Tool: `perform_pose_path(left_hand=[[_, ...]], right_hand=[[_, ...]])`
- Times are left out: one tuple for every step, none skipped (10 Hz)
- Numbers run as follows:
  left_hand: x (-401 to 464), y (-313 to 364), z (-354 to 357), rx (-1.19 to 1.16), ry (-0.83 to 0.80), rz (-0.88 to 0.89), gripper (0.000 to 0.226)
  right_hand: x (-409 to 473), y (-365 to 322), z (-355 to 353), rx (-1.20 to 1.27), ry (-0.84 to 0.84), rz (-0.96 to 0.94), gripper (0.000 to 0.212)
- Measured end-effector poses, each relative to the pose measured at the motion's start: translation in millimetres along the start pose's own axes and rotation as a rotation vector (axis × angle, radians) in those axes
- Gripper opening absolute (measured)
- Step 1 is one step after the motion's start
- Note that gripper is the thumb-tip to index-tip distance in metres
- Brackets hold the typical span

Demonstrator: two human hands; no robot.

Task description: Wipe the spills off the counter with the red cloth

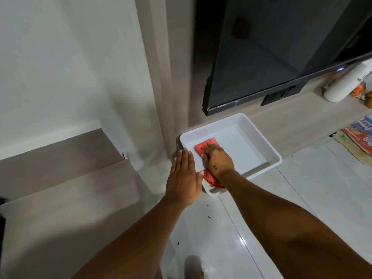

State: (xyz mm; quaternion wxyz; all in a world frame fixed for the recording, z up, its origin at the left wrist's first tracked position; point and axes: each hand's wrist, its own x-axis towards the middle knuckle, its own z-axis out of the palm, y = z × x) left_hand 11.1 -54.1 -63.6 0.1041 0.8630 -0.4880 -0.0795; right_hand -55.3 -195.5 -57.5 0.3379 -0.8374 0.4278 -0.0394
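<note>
A red cloth (202, 148) lies in a white rectangular tray (261, 141), its near end hanging over the tray's near rim. My right hand (216, 160) presses flat on the cloth, fingers spread over it. My left hand (184, 174) rests flat, fingers together, against the tray's left rim, holding nothing. The tray sits on a pale wood-look counter (291, 125) at its left end, partly over the counter's front edge. No spill is clear to see inside the tray.
A large black TV screen (271, 53) hangs just above the tray. A white bottle (346, 83) and colourful packets (360, 133) stand on the counter at the right. Glossy white floor tiles (241, 228) with a few dark specks lie below. A beige wall post is at the left.
</note>
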Motion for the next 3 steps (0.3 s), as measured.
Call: perform_pose_path(left_hand=[[-1.7, -6.4, 1.2, -0.005, -0.014, -0.002, 0.079], [-10.0, -14.7, -11.3, -0.032, -0.019, 0.015, 0.078], [-26.0, -25.6, -25.3, -0.029, 0.024, 0.048, 0.075]], right_hand=[[1.8, -0.1, 4.4, -0.134, 0.0, -0.059, 0.04], [-8.7, -15.1, -3.5, -0.204, 0.107, -0.161, 0.039], [-25.8, -32.2, -2.8, -0.231, 0.202, -0.281, 0.035]])
